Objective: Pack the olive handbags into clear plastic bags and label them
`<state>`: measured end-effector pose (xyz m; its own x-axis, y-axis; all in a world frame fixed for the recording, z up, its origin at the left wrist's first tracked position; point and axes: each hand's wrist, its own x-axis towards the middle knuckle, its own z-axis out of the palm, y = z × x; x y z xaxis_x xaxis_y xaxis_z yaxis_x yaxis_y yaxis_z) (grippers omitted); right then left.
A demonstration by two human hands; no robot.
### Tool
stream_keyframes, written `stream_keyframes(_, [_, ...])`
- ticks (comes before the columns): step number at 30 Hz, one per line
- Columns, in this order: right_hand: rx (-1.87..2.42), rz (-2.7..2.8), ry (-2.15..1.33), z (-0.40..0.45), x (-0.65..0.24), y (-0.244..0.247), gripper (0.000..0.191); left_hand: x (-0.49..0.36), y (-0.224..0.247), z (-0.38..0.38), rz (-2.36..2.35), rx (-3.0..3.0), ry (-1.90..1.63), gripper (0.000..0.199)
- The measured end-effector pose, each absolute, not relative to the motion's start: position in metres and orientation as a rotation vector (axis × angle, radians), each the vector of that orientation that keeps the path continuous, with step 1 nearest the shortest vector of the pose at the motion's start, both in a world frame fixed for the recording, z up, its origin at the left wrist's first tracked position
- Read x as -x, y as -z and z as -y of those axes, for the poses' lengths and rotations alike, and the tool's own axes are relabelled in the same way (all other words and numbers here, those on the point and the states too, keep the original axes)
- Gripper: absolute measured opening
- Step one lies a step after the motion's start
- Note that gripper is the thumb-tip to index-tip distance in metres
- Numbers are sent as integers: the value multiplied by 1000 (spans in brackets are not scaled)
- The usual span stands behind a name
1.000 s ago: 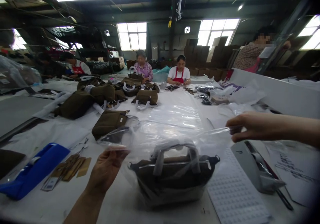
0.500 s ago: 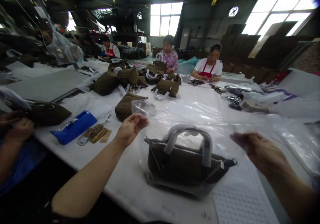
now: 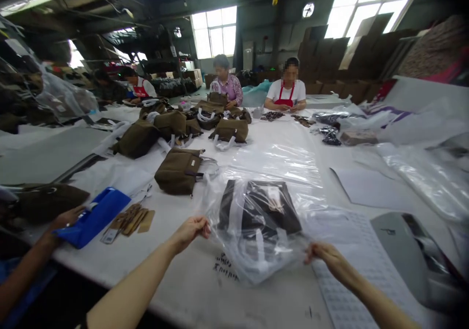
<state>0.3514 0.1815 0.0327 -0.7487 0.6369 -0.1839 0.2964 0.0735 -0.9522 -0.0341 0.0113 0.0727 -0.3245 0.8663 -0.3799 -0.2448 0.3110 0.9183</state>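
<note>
A dark handbag [image 3: 238, 207] lies inside a clear plastic bag [image 3: 252, 268] on the white table, its handles toward me and a pale tag on its upper part. My left hand [image 3: 192, 231] pinches the plastic at its left edge. On the right edge, my right hand [image 3: 322, 253] has its fingers closed on the same plastic. Both hands are beside the handbag, not touching it. A brown handbag [image 3: 178, 170] stands just beyond, to the left.
More brown bags [image 3: 170, 123] are heaped farther back. A co-worker's hand [image 3: 69, 216] touches a blue holder [image 3: 95, 216] at left, beside cardboard tags [image 3: 135, 221]. A grey machine [image 3: 414, 255] sits at right on printed sheets. Two people sit across the table.
The wrapped handbag has turned so its handles point toward me and now lies on the table. My hands have come lower and nearer. The co-worker's hand has reached the blue holder. The view has shifted right.
</note>
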Motion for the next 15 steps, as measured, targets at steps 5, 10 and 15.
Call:
stream_keyframes(5, [892, 2078, -1796, -138, -332, 1, 60, 30, -40, 1, -1659, -603, -1170, 37])
stream_keyframes(10, [723, 2066, -1726, -130, -379, -16, 58, -13, -107, -24, -2036, -1026, -1441, 37])
stream_keyframes(15, [1368, 1985, -649, -122, -475, 27, 45, -164, -127, -82, -1332, -945, -961, 21])
